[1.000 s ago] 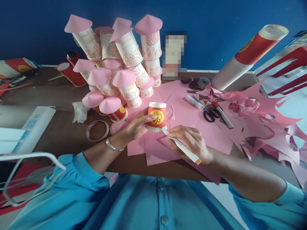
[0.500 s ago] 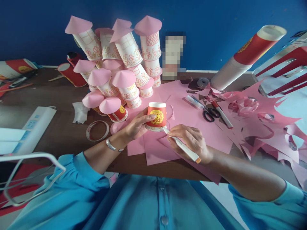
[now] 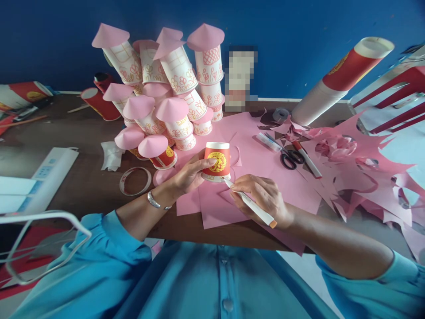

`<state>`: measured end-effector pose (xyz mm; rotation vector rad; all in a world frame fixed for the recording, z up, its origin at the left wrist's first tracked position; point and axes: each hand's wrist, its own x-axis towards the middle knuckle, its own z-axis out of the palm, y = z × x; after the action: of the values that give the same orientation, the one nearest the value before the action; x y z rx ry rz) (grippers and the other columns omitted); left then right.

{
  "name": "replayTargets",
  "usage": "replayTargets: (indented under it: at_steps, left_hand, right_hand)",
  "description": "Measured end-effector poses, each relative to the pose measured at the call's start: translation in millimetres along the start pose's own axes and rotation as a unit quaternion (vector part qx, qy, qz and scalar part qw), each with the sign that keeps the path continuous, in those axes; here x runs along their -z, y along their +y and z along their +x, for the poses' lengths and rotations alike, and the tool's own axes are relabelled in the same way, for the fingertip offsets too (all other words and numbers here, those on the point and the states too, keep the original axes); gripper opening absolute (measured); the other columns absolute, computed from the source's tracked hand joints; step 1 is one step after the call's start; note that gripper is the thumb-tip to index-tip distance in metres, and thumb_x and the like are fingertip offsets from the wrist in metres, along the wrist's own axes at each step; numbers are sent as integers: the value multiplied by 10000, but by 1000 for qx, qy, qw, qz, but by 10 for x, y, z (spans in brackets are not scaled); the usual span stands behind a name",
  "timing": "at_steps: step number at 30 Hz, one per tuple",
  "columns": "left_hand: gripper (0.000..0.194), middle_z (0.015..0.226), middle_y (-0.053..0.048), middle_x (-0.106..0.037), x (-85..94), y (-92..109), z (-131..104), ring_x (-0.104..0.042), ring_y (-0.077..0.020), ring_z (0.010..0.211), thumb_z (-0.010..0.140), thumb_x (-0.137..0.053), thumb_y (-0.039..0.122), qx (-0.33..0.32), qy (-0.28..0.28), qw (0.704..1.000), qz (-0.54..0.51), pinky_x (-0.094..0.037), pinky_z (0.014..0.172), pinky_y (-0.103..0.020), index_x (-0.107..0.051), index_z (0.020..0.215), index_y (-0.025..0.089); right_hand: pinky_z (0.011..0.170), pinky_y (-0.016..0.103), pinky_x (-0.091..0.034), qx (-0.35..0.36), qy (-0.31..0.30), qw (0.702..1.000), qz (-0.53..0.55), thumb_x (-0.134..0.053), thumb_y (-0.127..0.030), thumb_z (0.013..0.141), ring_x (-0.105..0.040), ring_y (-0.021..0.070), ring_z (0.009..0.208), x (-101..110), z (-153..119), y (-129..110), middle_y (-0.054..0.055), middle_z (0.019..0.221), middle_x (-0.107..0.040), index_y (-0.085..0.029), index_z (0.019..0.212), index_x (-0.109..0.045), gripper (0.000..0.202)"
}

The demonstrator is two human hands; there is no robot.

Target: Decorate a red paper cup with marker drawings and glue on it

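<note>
My left hand (image 3: 191,173) is closed round a paper cup (image 3: 224,160), red with a yellow emblem and a white band with drawn marks along the lower edge. The cup is upside down, its narrow end up. In my right hand (image 3: 260,198) is a white marker (image 3: 255,209) with an orange end; its tip meets the white band near the cup's lower right. Below both hands lie pink paper sheets (image 3: 226,212). To the left stand paper-cup towers (image 3: 179,66) with pink cone roofs and drawn flowers.
Black-handled scissors (image 3: 291,158), a red-and-white marker (image 3: 308,161) and pink paper scraps (image 3: 361,177) lie to the right. Behind them leans a tall stack of cups (image 3: 322,97). Tape (image 3: 121,182), a power strip (image 3: 49,177) and a white cable frame (image 3: 66,216) are on the left.
The marker tip has moved slightly left along the cup's lower band, my right hand with it. My left hand and the cup stay almost still.
</note>
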<state>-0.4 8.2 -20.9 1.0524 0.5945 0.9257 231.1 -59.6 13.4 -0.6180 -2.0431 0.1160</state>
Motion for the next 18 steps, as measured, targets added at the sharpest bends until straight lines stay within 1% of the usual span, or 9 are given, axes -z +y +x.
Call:
replayTargets:
  at_steps: [2, 5, 7, 9, 11, 13, 16, 18]
  left_hand:
    - [314, 1110, -74, -860, 19, -20, 6, -844, -283, 1089, 976, -897, 506, 2, -5, 1000, 3, -733, 924, -385, -806, 1112, 239]
    - [265, 1164, -75, -851, 56, -58, 4, -826, -292, 1154, 962, -910, 483, -11, 11, 1000, 12, -730, 941, -408, -821, 1090, 269]
    - [264, 1213, -85, -844, 67, -65, -3, -810, -305, 1210, 939, -930, 467, -17, 21, 1000, 12, -725, 962, -412, -816, 1057, 261]
    - [271, 1202, -88, -845, 60, -47, -11, -803, -319, 1243, 943, -928, 463, -3, 14, 1000, 3, -720, 970, -412, -804, 1053, 250]
    - [282, 1141, -87, -849, 39, -17, -19, -812, -328, 1232, 968, -906, 470, 26, -3, 1000, -11, -715, 949, -412, -794, 1083, 239]
    - [309, 1130, -84, -848, 16, 9, -29, -819, -324, 1212, 976, -898, 483, 39, -6, 999, -22, -707, 943, -402, -789, 1110, 226]
    - [305, 1212, -81, -845, -9, 27, -43, -801, -301, 1234, 987, -898, 465, 21, 10, 1000, -16, -689, 1011, -390, -807, 1147, 223]
    - [283, 1207, -67, -845, -23, 32, -44, -804, -282, 1202, 1005, -885, 461, 17, 0, 1000, -15, -683, 1028, -392, -813, 1170, 242]
  right_hand:
    - [648, 265, -664, 1, 0, 1000, -1, -676, -99, 1110, -828, 178, 760, -1, -1, 1, -2, 867, -806, -245, 1213, -646, 181]
    - [651, 264, -658, -1, 0, 1000, -6, -677, -117, 1121, -827, 175, 757, 1, -9, 1, -2, 863, -799, -244, 1190, -637, 150]
    - [641, 265, -650, -7, -3, 1000, -7, -683, -113, 1114, -822, 173, 743, 2, -19, -1, -3, 857, -795, -244, 1175, -636, 152]
    - [620, 263, -640, -13, -6, 1000, -8, -681, -106, 1107, -811, 167, 718, 2, -31, -4, -9, 847, -791, -248, 1158, -637, 158]
    - [601, 258, -630, -19, -6, 1000, -7, -674, -106, 1108, -802, 158, 696, 1, -42, -10, -18, 835, -787, -254, 1140, -636, 156]
    - [593, 252, -625, -22, -8, 1000, -6, -677, -108, 1106, -802, 155, 689, 2, -49, -17, -22, 826, -785, -256, 1123, -634, 155]
    - [601, 246, -625, -22, -14, 1000, -8, -688, -96, 1094, -808, 157, 691, 9, -47, -26, -21, 819, -784, -250, 1109, -634, 163]
    - [611, 246, -632, -18, -19, 1000, -6, -696, -82, 1082, -815, 164, 696, 14, -42, -29, -15, 819, -785, -239, 1116, -639, 171]
